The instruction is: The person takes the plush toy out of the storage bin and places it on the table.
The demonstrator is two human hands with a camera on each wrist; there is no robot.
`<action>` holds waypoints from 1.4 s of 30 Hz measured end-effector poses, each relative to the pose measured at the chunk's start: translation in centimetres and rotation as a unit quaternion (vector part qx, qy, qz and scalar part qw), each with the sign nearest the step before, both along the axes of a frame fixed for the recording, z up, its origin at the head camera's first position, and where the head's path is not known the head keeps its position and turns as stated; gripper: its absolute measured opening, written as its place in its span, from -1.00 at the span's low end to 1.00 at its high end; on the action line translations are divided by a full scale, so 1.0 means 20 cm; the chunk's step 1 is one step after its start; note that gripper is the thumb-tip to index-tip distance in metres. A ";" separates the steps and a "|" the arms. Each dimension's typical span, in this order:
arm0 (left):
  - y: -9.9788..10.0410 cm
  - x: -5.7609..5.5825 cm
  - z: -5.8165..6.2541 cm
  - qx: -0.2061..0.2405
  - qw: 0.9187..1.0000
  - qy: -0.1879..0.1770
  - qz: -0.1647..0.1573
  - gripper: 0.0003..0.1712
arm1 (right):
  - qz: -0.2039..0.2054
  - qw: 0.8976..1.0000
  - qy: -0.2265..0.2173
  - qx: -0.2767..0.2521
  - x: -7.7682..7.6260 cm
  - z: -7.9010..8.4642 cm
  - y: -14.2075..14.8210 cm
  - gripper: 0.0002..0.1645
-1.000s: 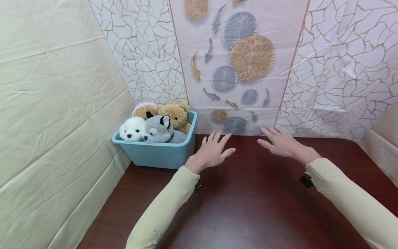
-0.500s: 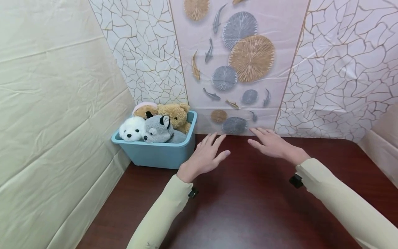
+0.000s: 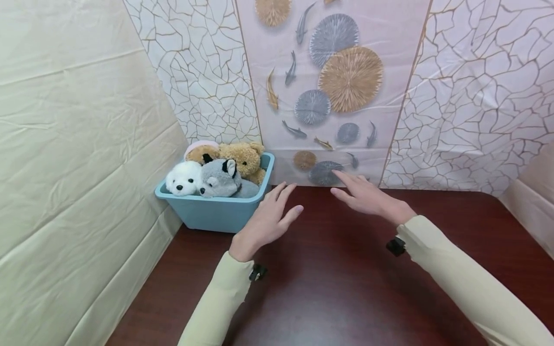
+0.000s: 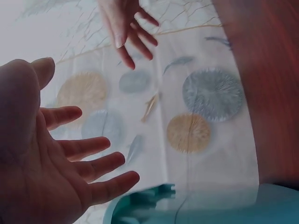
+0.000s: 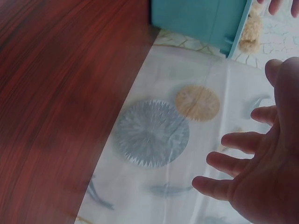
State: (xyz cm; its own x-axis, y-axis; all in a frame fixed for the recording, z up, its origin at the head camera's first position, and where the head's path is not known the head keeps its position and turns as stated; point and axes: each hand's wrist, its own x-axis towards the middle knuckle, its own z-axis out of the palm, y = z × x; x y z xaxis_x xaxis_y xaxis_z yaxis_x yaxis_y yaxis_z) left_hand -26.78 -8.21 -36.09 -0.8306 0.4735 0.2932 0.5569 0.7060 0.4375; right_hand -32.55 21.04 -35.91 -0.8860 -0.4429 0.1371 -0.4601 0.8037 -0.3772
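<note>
A light blue plastic bin (image 3: 216, 216) stands at the back left of the table, filled with plush toys. In it sit a white plush dog (image 3: 183, 179), a grey plush husky (image 3: 218, 178), a tan teddy bear (image 3: 242, 158) and a brown plush with a pink-white top (image 3: 201, 151). My left hand (image 3: 266, 218) hovers just right of the bin, fingers extended, holding nothing. Farther right, my right hand (image 3: 363, 194) is held in the air over the table's back, its fingers straight and nothing in them. The left wrist view shows the bin's rim (image 4: 140, 198) below the left fingers.
The dark red-brown table (image 3: 329, 269) extends under both arms. Behind it hangs a patterned cloth (image 3: 311, 144) with printed fish and round shapes. A cream cloth wall (image 3: 86, 168) runs along the left side, close to the bin.
Both hands have moved left through the air; the left hand has also come slightly nearer and now overlaps the bin's right side in the head view. The bin and toys have not moved.
</note>
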 end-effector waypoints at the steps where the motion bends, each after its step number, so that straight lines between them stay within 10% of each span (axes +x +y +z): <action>1: -0.01 0.00 0.01 0.010 1.000 0.000 0.002 -0.23 | 0.004 1.000 0.003 -0.004 0.00 0.01 -0.01 -0.13; 27: -0.39 0.03 0.14 0.148 0.982 -0.001 0.118 -0.42 | 0.058 0.998 0.028 -0.027 -0.02 0.09 -0.28 -0.16; 42: -0.66 0.03 0.13 0.196 0.947 0.011 0.256 -0.46 | 0.076 0.996 0.027 -0.045 -0.02 0.14 -0.41 -0.16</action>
State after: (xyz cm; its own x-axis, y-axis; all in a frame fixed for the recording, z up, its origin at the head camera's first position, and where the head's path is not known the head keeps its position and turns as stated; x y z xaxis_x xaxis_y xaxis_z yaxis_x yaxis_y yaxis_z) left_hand -26.19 -21.34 -33.58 -0.9135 -0.1385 0.3826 0.1972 0.6718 0.7140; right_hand -33.04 12.82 -33.17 -0.8004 -0.5546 0.2275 -0.5948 0.6874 -0.4169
